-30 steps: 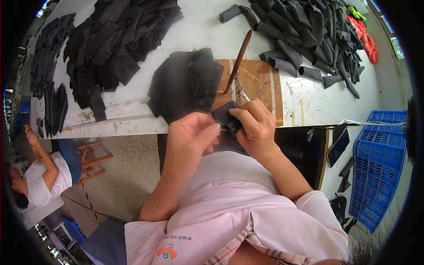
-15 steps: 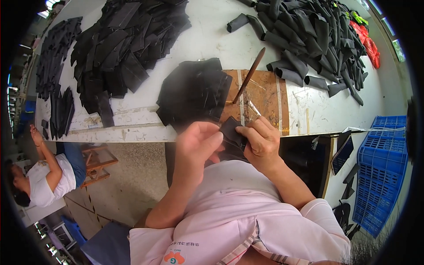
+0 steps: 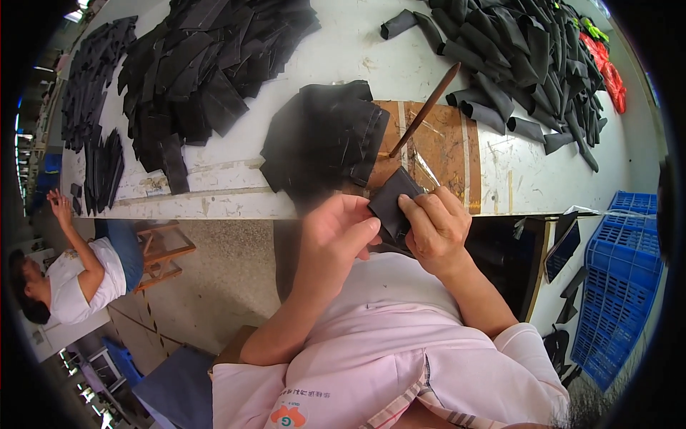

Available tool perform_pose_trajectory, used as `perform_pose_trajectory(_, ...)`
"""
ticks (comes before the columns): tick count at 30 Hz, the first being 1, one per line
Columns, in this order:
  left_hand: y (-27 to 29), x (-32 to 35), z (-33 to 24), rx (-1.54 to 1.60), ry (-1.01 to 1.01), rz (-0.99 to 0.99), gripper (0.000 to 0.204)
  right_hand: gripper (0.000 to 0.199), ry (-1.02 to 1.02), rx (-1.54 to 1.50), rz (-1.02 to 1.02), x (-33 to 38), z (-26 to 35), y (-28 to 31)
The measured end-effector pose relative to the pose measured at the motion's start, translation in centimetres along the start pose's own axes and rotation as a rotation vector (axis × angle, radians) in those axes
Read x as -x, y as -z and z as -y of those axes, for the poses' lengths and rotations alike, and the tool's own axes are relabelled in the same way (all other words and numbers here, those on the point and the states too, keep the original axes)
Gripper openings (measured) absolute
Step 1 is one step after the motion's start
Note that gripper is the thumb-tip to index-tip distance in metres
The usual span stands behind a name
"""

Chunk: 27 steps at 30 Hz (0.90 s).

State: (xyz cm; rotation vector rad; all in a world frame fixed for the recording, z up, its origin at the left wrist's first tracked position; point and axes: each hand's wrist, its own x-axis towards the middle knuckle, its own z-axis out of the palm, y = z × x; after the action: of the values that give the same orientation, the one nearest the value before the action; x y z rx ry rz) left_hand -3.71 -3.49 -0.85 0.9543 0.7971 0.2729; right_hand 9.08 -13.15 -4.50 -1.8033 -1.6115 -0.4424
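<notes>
A small black fabric piece (image 3: 394, 202), folded or tube-shaped, is held in front of me at the table's edge. My right hand (image 3: 436, 227) pinches its right side between thumb and fingers. At its left edge, my left hand (image 3: 339, 232) has thumb and fingertips closed together on the cloth. Just beyond my left hand lies a stack of flat black fabric pieces (image 3: 321, 139). A brown pointed stick (image 3: 426, 109) rises at a slant from a worn brown board (image 3: 457, 143) past my right hand.
A large heap of flat black pieces (image 3: 193, 71) covers the table's left. Rolled black tubes (image 3: 507, 64) pile up at the right beside a red plastic bag (image 3: 605, 71). Blue crates (image 3: 618, 279) stand at the right. A person (image 3: 78, 275) sits at the far left near a wooden stool (image 3: 163, 254).
The fabric piece now shows more of its flat face, higher between my hands. Both hands have shifted slightly right, and the whole view has moved a little.
</notes>
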Motion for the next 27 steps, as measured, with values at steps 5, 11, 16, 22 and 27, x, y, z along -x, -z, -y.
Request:
perform_pose_trajectory(5,-0.1,-0.4,0.4,-0.093,-0.032,-0.029,0.014,0.017,-0.003,0.011,-0.01,0.0,-0.2,-0.3)
perform_pose_trajectory(11,-0.3,-0.3,0.8,-0.107,-0.098,-0.089,0.01,0.018,0.038,0.027,-0.033,-0.1,0.0,-0.3)
perform_pose_trajectory(16,0.1,-0.4,1.4,-0.215,-0.27,-0.191,0.004,0.027,-0.026,-0.079,0.083,0.6,0.3,0.0)
perform_pose_trajectory(22,0.1,0.1,0.8,-0.416,-0.519,-0.283,0.004,0.056,-0.298,-0.523,0.236,-1.2,1.0,3.2)
perform_pose_trajectory(27,-0.9,0.9,0.8,-0.575,-0.709,-0.152,0.01,0.042,-0.381,-0.642,0.167,-1.7,2.1,2.9)
